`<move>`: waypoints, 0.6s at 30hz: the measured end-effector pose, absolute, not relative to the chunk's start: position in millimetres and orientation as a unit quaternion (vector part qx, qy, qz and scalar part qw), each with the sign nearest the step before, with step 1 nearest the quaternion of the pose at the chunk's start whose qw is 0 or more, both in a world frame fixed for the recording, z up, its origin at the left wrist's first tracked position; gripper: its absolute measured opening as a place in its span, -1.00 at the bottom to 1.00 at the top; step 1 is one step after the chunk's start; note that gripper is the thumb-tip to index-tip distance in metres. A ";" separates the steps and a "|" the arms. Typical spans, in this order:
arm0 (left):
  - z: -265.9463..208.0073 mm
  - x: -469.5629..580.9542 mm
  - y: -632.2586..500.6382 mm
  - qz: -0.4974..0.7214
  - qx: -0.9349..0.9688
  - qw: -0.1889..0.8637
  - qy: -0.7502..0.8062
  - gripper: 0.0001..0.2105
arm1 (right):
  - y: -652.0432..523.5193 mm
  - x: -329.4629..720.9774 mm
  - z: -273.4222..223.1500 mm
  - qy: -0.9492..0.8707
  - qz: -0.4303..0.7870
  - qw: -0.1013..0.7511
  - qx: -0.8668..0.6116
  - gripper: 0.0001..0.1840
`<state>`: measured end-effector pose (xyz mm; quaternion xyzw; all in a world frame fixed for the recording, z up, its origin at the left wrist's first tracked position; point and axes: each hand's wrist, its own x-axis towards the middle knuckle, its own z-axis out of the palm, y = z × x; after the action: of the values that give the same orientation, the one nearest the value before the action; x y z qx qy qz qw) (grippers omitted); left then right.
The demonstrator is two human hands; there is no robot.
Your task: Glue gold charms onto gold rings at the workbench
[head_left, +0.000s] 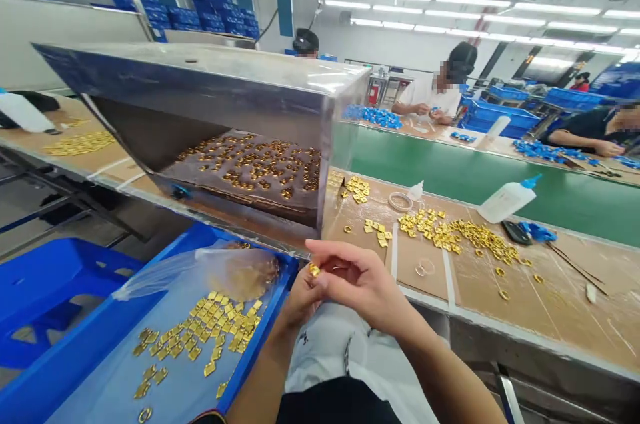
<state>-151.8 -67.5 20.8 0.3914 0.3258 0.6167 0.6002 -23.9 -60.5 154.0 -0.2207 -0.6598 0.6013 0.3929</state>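
Observation:
A small gold-coloured metal piece (314, 270) is pinched at the fingertips above my lap. My left hand (296, 301) is closed around it from the left, its fingers partly hidden behind the other hand. My right hand (367, 284) meets it from the right, thumb against the piece, index finger reaching over the top. Its exact shape is too small to make out. Close by on the right, gold square pieces (425, 224) and gold rings (483, 237) lie on the cardboard-covered bench (565, 317).
Left of my hands, a blue crate (200, 237) holds gold square pieces (213, 321) and a plastic bag (240, 274). A metal hood (225, 87) shelters several rings (270, 164). A white bottle (507, 202) lies near the green conveyor belt (425, 164). Co-workers sit across.

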 end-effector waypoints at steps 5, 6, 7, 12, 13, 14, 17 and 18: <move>47.0 -115.3 -43.1 0.591 0.358 0.679 0.248 -0.59 | -48.1 37.9 133.2 -0.498 0.694 0.449 -0.263 -0.65; 53.7 -107.8 -36.7 0.588 0.360 0.681 0.247 -0.58 | -45.2 51.2 130.5 -0.467 0.701 0.464 -0.274 -0.65; 60.8 -99.9 -29.8 0.587 0.365 0.679 0.247 -0.57 | -42.3 64.8 128.3 -0.440 0.702 0.483 -0.283 -0.65; 90.1 -56.1 2.6 0.619 0.412 0.629 0.226 -0.56 | -27.4 125.1 118.7 -0.380 0.684 0.548 -0.294 -0.64; 91.4 -47.1 6.3 0.626 0.414 0.624 0.219 -0.55 | -24.5 134.0 116.5 -0.378 0.684 0.552 -0.290 -0.65; 90.7 -38.4 8.7 0.632 0.411 0.621 0.214 -0.55 | -21.7 141.8 114.3 -0.375 0.687 0.553 -0.285 -0.67; 79.3 -16.1 8.9 0.627 0.398 0.634 0.218 -0.56 | -13.4 157.8 108.8 -0.348 0.707 0.550 -0.276 -0.70; 74.2 -10.7 7.8 0.614 0.397 0.645 0.222 -0.57 | -10.5 160.9 107.6 -0.334 0.713 0.550 -0.278 -0.69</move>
<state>-10.7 7.8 74.2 0.3972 0.2225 0.6141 0.6447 160.9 -10.5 107.6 -0.2780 -0.3344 0.7127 0.5504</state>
